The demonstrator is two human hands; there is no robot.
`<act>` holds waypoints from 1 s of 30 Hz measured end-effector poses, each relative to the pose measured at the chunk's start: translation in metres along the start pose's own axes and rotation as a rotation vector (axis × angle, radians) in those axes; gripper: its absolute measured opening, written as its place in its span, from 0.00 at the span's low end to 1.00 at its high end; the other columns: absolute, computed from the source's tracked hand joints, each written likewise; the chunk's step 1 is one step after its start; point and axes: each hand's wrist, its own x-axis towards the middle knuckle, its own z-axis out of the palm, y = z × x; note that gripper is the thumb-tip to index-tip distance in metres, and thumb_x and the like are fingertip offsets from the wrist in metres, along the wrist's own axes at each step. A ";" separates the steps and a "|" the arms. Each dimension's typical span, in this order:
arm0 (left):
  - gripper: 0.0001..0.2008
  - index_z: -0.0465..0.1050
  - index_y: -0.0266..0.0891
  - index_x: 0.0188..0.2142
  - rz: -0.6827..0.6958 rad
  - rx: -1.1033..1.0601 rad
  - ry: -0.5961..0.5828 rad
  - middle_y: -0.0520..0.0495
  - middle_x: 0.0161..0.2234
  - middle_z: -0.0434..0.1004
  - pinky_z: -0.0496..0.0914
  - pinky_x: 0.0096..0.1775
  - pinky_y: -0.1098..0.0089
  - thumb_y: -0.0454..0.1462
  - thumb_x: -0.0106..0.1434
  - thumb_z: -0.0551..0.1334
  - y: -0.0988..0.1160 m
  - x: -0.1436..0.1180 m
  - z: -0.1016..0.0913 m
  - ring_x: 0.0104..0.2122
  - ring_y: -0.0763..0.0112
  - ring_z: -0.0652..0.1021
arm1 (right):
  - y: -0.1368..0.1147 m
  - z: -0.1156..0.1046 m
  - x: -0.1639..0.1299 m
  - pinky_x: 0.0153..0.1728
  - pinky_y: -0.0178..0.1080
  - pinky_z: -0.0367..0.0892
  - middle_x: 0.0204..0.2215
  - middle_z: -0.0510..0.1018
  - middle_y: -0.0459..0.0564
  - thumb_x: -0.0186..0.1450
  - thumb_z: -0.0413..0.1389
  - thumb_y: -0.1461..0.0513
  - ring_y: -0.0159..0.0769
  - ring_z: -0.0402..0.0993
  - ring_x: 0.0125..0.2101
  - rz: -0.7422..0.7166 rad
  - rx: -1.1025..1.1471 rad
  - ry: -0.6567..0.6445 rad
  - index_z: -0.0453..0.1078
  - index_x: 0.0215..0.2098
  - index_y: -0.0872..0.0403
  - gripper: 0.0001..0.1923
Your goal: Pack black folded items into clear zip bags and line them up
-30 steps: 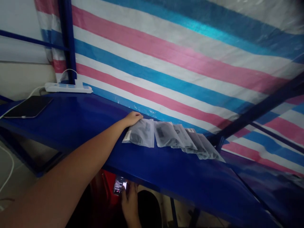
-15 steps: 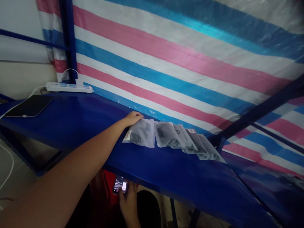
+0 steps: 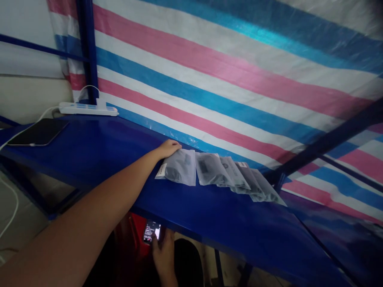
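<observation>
My left hand (image 3: 169,148) reaches across the blue table to the upper left corner of a frosted plastic bag (image 3: 180,167) lying flat. Its fingers are closed over that corner; the fingertips are partly hidden. Something dark is inside the bag, and a pale label shows at its lower left. Below the table's front edge, my right hand (image 3: 164,253) grips a smartphone (image 3: 152,232) with a lit screen, the thumb over the screen's lower part. To the right of the first bag, several similar frosted bags (image 3: 211,169) overlap in a row.
A white power strip (image 3: 89,109) with a plugged-in charger sits at the table's back left. Near it lies a dark tablet (image 3: 38,132) with a white cable. Striped plastic sheeting (image 3: 209,75) hangs behind the blue table (image 3: 191,203). A blue diagonal bar (image 3: 326,137) stands at right.
The view has shifted very slightly. My right thumb has moved a little on the phone. My left hand stays at the same corner of the bag.
</observation>
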 end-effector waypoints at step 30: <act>0.13 0.79 0.40 0.34 -0.004 -0.009 -0.003 0.46 0.38 0.82 0.69 0.43 0.66 0.45 0.60 0.59 -0.001 0.000 0.000 0.41 0.62 0.78 | 0.007 0.006 -0.002 0.58 0.54 0.66 0.57 0.71 0.62 0.69 0.52 0.53 0.52 0.67 0.59 -0.005 -0.097 -0.116 0.70 0.58 0.54 0.23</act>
